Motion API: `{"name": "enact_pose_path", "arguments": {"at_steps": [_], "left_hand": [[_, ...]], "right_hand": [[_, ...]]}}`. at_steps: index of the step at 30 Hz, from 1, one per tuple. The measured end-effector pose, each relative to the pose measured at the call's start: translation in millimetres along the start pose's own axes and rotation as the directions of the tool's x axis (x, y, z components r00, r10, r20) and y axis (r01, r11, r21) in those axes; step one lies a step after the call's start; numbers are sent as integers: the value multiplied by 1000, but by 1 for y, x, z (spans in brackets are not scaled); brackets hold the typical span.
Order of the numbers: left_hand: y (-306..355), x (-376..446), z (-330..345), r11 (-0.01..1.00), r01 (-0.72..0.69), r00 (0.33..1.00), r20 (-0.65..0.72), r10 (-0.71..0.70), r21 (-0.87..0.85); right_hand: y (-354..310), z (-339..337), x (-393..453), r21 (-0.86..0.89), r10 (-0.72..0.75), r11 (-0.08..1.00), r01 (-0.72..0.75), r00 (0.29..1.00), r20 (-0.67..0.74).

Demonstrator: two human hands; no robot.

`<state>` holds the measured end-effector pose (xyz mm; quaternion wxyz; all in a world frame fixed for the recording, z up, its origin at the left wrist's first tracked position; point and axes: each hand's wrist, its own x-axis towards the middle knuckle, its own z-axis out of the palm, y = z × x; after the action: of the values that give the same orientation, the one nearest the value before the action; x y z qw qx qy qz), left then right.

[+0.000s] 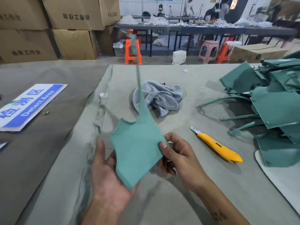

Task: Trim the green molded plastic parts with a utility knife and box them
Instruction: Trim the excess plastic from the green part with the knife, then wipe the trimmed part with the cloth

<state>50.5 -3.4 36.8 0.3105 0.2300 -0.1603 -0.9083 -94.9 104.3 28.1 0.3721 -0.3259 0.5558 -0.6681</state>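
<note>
The right hand (177, 153) pinches the right edge of a green plastic part (138, 146), thumb on the near face and fingers curled behind it. The left hand (105, 172) lies open under the part's lower corner, palm up, fingers straight along its left side, so the part rests on the palm. The part sits in the lower middle of the frame, lifted above the table (162, 200); it is a flat wide plate that narrows into a long thin stem reaching up toward the top centre, the far end blurred.

A yellow utility knife (217, 144) lies on the table to the right of the hands, blade out and pointing up-left, touched by neither hand. A pile of green parts (269, 108) fills the right edge. A crumpled grey towel (159, 98) lies behind the held part in the centre. A blue and white sign (30, 106) lies flat at the left, and cardboard boxes (48, 26) are stacked in the upper left.
</note>
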Motion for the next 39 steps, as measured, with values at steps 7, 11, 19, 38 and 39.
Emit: {"name": "enact_pose_path", "arguments": {"at_steps": [7, 11, 19, 38, 39], "left_hand": [[-13, 10, 3, 962, -161, 986, 83, 146, 222], [-18, 14, 7, 958, -207, 971, -81, 226, 196], [12, 27, -5, 979, -201, 962, -194, 193, -23], [9, 42, 3, 952, -271, 959, -128, 254, -142], [10, 43, 2, 946, -302, 951, -114, 289, -120]], "right_hand": [[6, -9, 4, -166, -177, 974, 155, 976, -124], [15, -15, 22, -434, -290, 897, 82, 850, -440], [-6, -47, 154, -701, -273, 668, -252, 792, -545], [-44, -18, 239, -665, -439, 747, -2, 749, -496], [-54, -15, 221, -610, -487, 786, 99, 707, -513]]}}
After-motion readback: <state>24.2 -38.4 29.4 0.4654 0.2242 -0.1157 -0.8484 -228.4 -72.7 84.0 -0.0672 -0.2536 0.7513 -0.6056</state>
